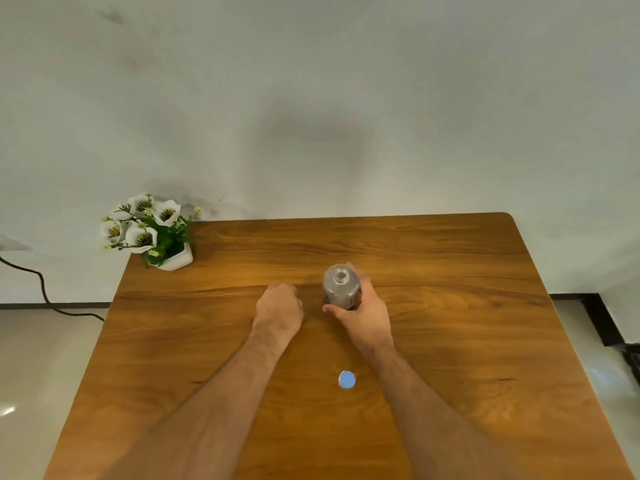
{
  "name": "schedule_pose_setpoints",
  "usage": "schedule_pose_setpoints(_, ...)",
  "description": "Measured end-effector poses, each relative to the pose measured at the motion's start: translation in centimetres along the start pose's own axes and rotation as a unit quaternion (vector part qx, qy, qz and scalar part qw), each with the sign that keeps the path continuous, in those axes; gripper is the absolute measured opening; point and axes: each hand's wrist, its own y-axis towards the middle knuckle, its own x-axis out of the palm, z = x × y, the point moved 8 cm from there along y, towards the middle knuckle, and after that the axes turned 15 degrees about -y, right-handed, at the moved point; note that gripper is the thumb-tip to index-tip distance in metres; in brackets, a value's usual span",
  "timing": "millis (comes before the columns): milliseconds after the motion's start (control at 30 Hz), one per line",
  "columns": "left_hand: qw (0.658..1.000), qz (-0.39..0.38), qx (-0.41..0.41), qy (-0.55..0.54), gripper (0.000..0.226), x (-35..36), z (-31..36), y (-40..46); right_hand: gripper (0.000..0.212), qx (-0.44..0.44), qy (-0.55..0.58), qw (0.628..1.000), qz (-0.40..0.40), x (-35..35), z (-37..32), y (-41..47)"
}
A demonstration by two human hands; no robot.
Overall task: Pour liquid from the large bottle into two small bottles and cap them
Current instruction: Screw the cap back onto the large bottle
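Right hand (363, 311) wrapped round the open bottle (341, 287), upright on the table (450, 341) at center. Left hand (278, 308) curled shut at its 9 o'clock; contents can't tell. Blue cap (346, 379) at 6 o'clock. Prob. thin, squashy plastic w/ sloshing liquid; hold mid-body, lightly.

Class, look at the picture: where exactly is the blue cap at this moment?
In the head view, the blue cap lies loose on the wooden table, near the person, between the two forearms and closer to the right one, apart from the open bottle.
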Motion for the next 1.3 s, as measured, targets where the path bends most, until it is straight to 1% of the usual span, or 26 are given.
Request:
schedule_pose_setpoints(67,0.996,0.031,-0.002,-0.088,0.014,-1.8,0.4,-0.3,0.081,0.004,-0.011,1.000,0.011,-0.3,-0.4,0.0)
schedule_pose_setpoints(133,0.986,0.052,0.020,-0.158,0.016,-3.9,1.3,-0.4,0.077,0.002,-0.004,1.000,0.026,-0.7,-0.6,-0.3)
schedule_pose_setpoints(167,0.975,0.057,0.023,-0.213,0.018,-5.1,1.5,-0.4,0.076,-0.001,-0.002,0.999,0.033,-0.9,-1.0,-0.8)
schedule_pose_setpoints(267,0.917,0.051,-0.003,-0.395,0.013,-8.3,2.6,-0.3,0.075,-0.019,-0.003,0.999,0.037,-1.5,-2.6,-1.6)
schedule_pose_setpoints(367,0.847,0.017,0.009,-0.531,0.007,-11.2,5.2,-1.3,0.071,-0.054,-0.009,0.997,0.054,-2.8,-6.2,-2.4)
schedule_pose_setpoints(467,0.786,0.019,0.038,-0.617,0.011,-14.5,8.2,-2.8,0.065,-0.081,-0.006,0.994,0.078,-4.5,-10.1,-2.8)
schedule_pose_setpoints(533,0.755,0.021,0.074,-0.652,0.013,-16.9,10.3,-4.1,0.075,-0.108,-0.004,0.990,0.092,-5.9,-13.2,-3.2)
schedule_pose_setpoints(567,0.747,0.020,0.101,-0.656,0.014,-18.1,11.4,-4.8,0.080,-0.122,0.001,0.988,0.097,-6.5,-14.6,-3.4)
schedule_pose_setpoints(633,0.747,0.030,0.156,-0.646,0.017,-20.6,13.5,-6.3,0.083,-0.144,0.015,0.983,0.110,-7.8,-17.3,-3.6)
schedule_pose_setpoints(733,0.747,0.073,0.232,-0.619,0.015,-24.6,16.2,-8.7,0.080,-0.184,0.039,0.972,0.143,-10.3,-21.7,-4.5)
schedule_pose_setpoints(800,0.749,0.095,0.266,-0.600,0.014,-26.7,17.7,-9.9,0.079,-0.210,0.044,0.962,0.168,-11.8,-24.2,-5.1)
schedule_pose_setpoints(933,0.766,0.120,0.312,-0.548,0.003,-30.0,20.2,-11.9,0.084,-0.248,0.045,0.946,0.203,-14.2,-28.7,-6.5)
schedule_pose_setpoints(1067,0.773,0.116,0.349,-0.516,0.003,-32.3,22.4,-13.6,0.086,-0.273,0.056,0.933,0.227,-16.0,-32.0,-7.5)
schedule_pose_setpoints(1200,0.766,0.129,0.374,-0.507,0.009,-34.7,23.9,-15.2,0.084,-0.285,0.047,0.926,0.242,-17.4,-34.5,-8.1)
schedule_pose_setpoints(1300,0.773,0.118,0.391,-0.485,0.013,-35.8,25.1,-16.2,0.086,-0.289,0.041,0.924,0.246,-18.2,-35.6,-8.1)
